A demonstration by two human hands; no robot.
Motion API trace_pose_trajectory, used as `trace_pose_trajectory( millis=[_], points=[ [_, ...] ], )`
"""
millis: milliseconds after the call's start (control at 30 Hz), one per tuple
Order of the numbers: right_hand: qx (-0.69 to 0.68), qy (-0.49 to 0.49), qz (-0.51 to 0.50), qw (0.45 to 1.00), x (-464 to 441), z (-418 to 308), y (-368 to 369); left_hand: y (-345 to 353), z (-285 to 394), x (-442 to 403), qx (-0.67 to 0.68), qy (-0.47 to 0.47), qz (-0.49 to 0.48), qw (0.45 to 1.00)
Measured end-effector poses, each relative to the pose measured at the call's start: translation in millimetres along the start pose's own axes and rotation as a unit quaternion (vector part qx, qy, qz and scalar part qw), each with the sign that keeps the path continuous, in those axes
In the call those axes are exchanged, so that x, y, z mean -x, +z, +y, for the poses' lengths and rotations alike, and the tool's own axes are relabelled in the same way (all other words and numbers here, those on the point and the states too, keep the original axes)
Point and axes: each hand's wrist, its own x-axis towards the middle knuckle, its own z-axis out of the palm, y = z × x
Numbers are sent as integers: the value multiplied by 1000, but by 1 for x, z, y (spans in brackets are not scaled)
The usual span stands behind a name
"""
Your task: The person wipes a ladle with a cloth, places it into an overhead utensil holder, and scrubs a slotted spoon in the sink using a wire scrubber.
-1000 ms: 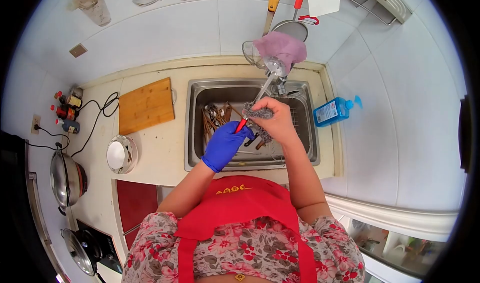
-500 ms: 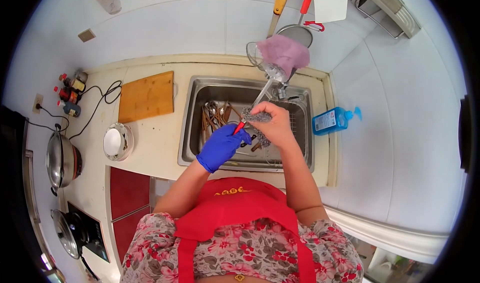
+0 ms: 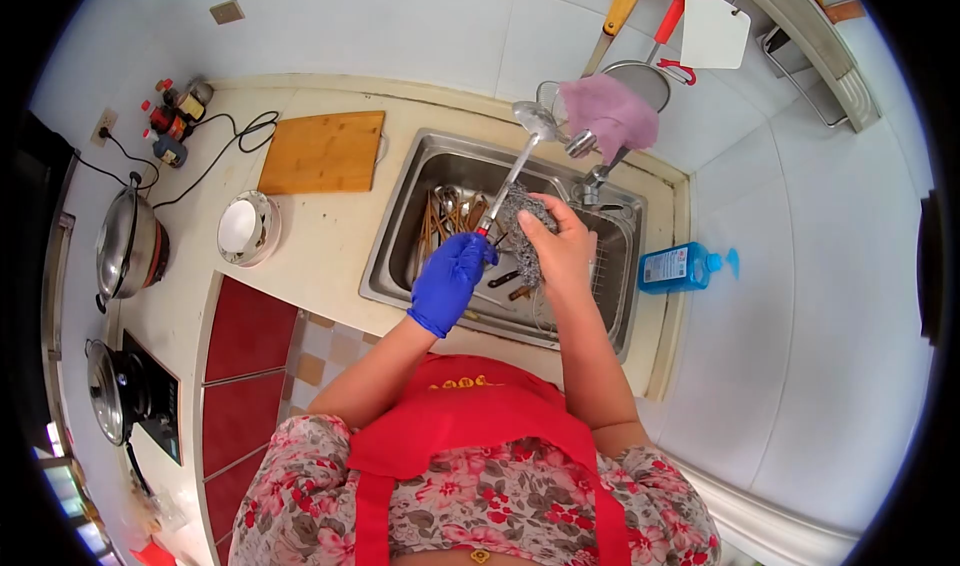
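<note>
My left hand point(image 3: 447, 278), in a blue glove, grips the red handle of a metal ladle point(image 3: 514, 172) over the sink. The ladle's shaft slants up and its round head is near the faucet point(image 3: 592, 179). My bare right hand point(image 3: 562, 243) is closed on a grey steel wool scrubber point(image 3: 521, 228), just right of the ladle's shaft. Below, in the steel sink point(image 3: 378, 271), lie several spoons and chopsticks point(image 3: 446, 211), a dark-handled utensil point(image 3: 503, 279) and a wire rack at the right, partly hidden by my right hand.
A cutting board point(image 3: 322, 153) and stacked bowls point(image 3: 247, 228) sit left of the sink. A blue bottle point(image 3: 680, 268) stands at the right. A purple cloth point(image 3: 608, 114) and a strainer point(image 3: 639, 87) hang behind. Pots point(image 3: 130, 241) are at the far left.
The view has turned and shifted. The scrubber has come off the ladle's shaft to its right side, and my right hand has opened out around it. The ladle head now shows clear of the cloth.
</note>
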Motion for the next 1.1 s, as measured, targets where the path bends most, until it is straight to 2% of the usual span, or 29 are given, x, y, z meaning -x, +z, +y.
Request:
trace_pose_trajectory(
  millis=[67,200,267,433,500,533,567,600,633,700,767,800,867,933,1000,1033,1100],
  points=[
    [72,-10,3,997,7,-9,1,0,9,3,88,-82,-45,992],
    [220,-154,44,962,9,-4,-3,-5,20,-4,75,-98,-53,991],
    [72,-106,136,982,2,-3,-3,-16,16,-11,27,-18,-69,997],
    [11,-122,220,968,-5,-14,8,-41,13,-20,119,-51,-136,982],
    [33,-165,289,942,-9,-7,15,-52,11,-26,86,-110,-164,976],
    [31,-170,295,940,-15,-3,16,-58,12,-27,54,-103,-175,978],
    [-26,-184,341,921,-21,3,16,-65,13,-31,52,-99,-181,977],
    [-82,-197,386,898,-24,7,16,-74,12,-35,-6,-117,-222,968],
    [-82,-200,391,895,-25,7,13,-82,10,-38,-64,-133,-261,954],
    [-179,-156,366,900,-27,5,10,-94,-11,-47,-91,-115,-285,947],
    [-185,-155,373,896,-22,6,19,-101,-16,-49,20,-169,-268,948],
    [-66,-153,375,912,-20,15,24,-97,-19,-47,92,-165,-216,958],
    [197,-173,354,898,-11,27,40,-102,-33,-56,95,-169,-253,948],
    [288,-165,273,903,3,27,73,-104,-40,-61,99,-175,-290,936],
    [290,-198,204,914,4,46,86,-101,-36,-58,91,-107,-257,956],
    [292,-196,209,913,6,45,95,-100,-38,-58,91,-109,-262,955],
    [409,-205,144,878,13,35,112,-101,-41,-58,95,-38,-230,968]
  ],
)
